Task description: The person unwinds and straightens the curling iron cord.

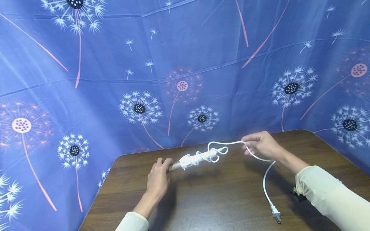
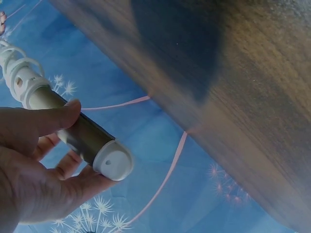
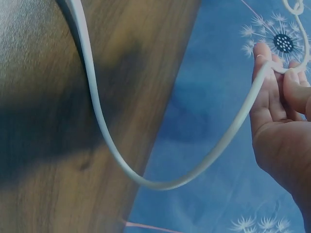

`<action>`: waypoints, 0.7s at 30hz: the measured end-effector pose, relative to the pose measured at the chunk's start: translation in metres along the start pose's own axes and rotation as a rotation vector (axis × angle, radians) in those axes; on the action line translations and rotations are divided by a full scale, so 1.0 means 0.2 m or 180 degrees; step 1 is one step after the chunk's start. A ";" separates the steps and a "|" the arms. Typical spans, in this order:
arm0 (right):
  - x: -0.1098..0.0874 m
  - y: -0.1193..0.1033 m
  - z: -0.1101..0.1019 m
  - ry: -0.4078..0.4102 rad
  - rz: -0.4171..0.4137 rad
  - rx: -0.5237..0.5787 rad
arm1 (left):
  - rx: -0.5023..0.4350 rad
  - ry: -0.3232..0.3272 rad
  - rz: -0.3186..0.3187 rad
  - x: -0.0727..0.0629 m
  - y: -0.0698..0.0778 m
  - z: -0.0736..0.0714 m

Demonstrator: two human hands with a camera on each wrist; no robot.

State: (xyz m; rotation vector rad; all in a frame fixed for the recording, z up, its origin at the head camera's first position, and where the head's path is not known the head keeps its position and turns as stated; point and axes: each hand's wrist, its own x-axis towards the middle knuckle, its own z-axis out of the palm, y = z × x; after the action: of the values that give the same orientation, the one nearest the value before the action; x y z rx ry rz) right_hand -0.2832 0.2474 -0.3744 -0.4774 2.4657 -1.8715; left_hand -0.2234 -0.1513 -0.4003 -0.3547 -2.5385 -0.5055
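Observation:
My left hand [image 1: 157,179] grips the gold barrel of a white-handled curling iron [image 1: 190,160], held over the table. In the left wrist view the thumb lies along the gold barrel [image 2: 82,131], and a finger touches its white end cap [image 2: 115,162]. White cord [image 1: 231,143] is looped several times round the handle. Right of it, my right hand [image 1: 261,144] pinches a stretch of this cord between thumb and fingers. From there the cord sags in a loose curve [image 3: 99,116] in the right wrist view. Its two-prong plug [image 1: 275,212] hangs low at the right.
A brown wood-grain table [image 1: 219,199] with rounded corners lies under both hands. Behind it hangs a blue cloth [image 1: 245,93] printed with dandelions. A small dark item [image 1: 299,195] shows under the right sleeve.

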 end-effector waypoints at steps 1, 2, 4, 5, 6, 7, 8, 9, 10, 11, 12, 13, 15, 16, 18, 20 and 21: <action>0.00 0.00 -0.01 0.0014 -0.0033 -0.0008 | 0.0006 -0.0018 -0.0031 0.00 0.00 0.00; -0.01 0.00 -0.01 0.0022 -0.0069 -0.0037 | 0.0006 -0.0043 -0.0058 0.00 0.00 0.00; -0.01 0.00 -0.03 0.0025 -0.0096 -0.0071 | 0.0009 -0.0080 -0.0123 0.00 -0.01 -0.01; -0.02 0.00 -0.04 0.0010 -0.0113 -0.0089 | 0.0011 -0.0101 -0.0154 0.00 -0.01 -0.01; -0.02 0.01 -0.04 -0.0012 -0.0124 -0.0126 | 0.0011 -0.0121 -0.0184 0.00 -0.01 -0.01; -0.03 0.01 -0.05 -0.0033 -0.0109 -0.0146 | 0.0017 -0.0139 -0.0216 0.00 -0.02 -0.01; -0.03 0.02 -0.05 -0.0045 -0.0100 -0.0182 | 0.0022 -0.0151 -0.0244 0.00 -0.02 -0.01; -0.04 0.02 -0.06 -0.0066 -0.0086 -0.0201 | 0.0034 -0.0162 -0.0268 0.00 -0.02 -0.01; -0.04 0.03 -0.06 -0.0092 -0.0078 -0.0244 | 0.0037 -0.0188 -0.0285 0.00 -0.03 -0.02; -0.05 0.03 -0.07 -0.0121 -0.0079 -0.0290 | 0.0035 -0.0204 -0.0305 -0.01 -0.03 -0.02; -0.05 0.04 -0.07 -0.0151 -0.0070 -0.0322 | 0.0033 -0.0209 -0.0325 -0.01 -0.03 -0.02; -0.05 0.05 -0.07 -0.0157 -0.0052 -0.0357 | 0.0029 -0.0207 -0.0336 0.00 -0.03 -0.02; -0.06 0.06 -0.07 -0.0171 -0.0010 -0.0470 | 0.0011 -0.0201 -0.0343 0.00 -0.03 -0.03; -0.06 0.07 -0.07 -0.0182 0.0003 -0.0528 | -0.0003 -0.0185 -0.0344 0.00 -0.03 -0.03; -0.05 0.08 -0.07 -0.0180 0.0049 -0.0635 | -0.0018 -0.0128 -0.0327 0.00 -0.03 -0.04; -0.05 0.09 -0.07 -0.0177 0.0081 -0.0743 | -0.0044 -0.0061 -0.0283 0.01 -0.03 -0.04; -0.05 0.10 -0.07 -0.0170 0.0100 -0.0769 | -0.0060 -0.0022 -0.0255 0.01 -0.03 -0.04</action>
State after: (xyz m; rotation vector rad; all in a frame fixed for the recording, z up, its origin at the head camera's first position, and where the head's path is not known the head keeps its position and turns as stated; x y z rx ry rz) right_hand -0.2818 0.2672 -0.3905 -0.4831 2.6590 -1.5353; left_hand -0.2235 -0.1596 -0.3935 -0.2627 -2.5644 -0.5594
